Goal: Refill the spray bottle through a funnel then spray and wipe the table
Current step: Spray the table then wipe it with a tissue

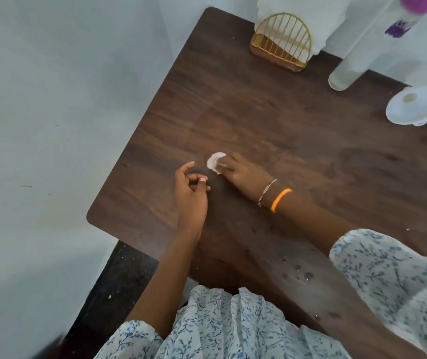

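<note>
Table [298, 151]: the right hand [241, 173] is pressing a small white wad [215, 161] onto it; at nine o'clock, the left hand [190, 187] is hovering loosely curled, grasping nothing.

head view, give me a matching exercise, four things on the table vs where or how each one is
Things:
1. wad of tissue
2. gold wire holder
3. white funnel
4. water droplets

Places or states:
A. lying on its side at the right edge of the table
B. at the near edge of the table, close to the person's body
C. pressed to the wood under the right hand
D. standing at the far edge, with white paper in it

Pairs: 1-C, 2-D, 3-A, 4-B
</note>
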### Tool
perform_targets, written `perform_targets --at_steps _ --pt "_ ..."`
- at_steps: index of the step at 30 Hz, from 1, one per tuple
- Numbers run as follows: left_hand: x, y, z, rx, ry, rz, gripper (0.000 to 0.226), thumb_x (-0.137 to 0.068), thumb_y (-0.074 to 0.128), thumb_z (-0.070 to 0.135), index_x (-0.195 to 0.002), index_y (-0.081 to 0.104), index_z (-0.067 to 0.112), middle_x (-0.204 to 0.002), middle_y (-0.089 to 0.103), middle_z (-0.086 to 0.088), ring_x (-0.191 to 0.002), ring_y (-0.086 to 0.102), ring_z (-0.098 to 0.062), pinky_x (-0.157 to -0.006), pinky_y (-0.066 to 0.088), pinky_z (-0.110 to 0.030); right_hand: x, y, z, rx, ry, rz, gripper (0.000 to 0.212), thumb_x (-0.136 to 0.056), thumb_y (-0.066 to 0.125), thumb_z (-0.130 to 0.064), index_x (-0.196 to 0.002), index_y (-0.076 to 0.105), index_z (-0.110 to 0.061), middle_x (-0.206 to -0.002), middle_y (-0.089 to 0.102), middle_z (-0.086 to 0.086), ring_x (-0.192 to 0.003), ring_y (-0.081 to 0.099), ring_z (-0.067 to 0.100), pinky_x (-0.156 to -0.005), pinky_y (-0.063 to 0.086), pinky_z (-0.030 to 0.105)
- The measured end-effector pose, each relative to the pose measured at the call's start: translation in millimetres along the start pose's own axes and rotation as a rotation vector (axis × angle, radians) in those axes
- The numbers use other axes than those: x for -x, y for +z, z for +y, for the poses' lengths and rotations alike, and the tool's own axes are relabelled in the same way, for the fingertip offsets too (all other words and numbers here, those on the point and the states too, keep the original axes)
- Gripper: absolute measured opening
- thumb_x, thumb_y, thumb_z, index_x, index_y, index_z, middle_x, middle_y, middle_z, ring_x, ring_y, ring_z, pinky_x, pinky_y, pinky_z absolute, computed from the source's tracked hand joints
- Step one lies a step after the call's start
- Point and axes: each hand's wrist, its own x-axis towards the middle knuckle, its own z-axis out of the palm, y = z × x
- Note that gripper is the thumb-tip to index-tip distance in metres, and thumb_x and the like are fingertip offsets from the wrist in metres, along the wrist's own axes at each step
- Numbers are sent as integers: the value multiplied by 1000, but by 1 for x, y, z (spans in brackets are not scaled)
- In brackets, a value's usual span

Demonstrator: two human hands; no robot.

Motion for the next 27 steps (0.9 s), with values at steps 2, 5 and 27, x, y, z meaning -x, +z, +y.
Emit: perform_targets --at_steps 2,5,27 --pt "2 4 1 -7 10 -22 35 -90 51 1 -117 46 23 -86 57 -3 -64 56 -1 -74 48 -23 6 -12 44 -6 181 110 34 -90 41 -3 -119 58 0 -123 55 21 -116 44 33 -97 35 39" --pt "7 11 1 -26 7 -61 35 -91 51 1 -117 45 23 -83 57 1 -62 56 4 -75 48 -24 19 -26 96 -22 670 357 40 -79 44 9 -114 59 -1 -121 54 23 -111 44 37 -91 40 41" --pt "59 44 -2 -68 81 -180 36 -89 51 -2 -115 46 21 -80 56 5 -64 57 -7 -70 47 -17 114 26 -33 -93 201 184 27 -89 47 -10 -109 62 1 -106 60 22 -96 53 35 -85 43 41"
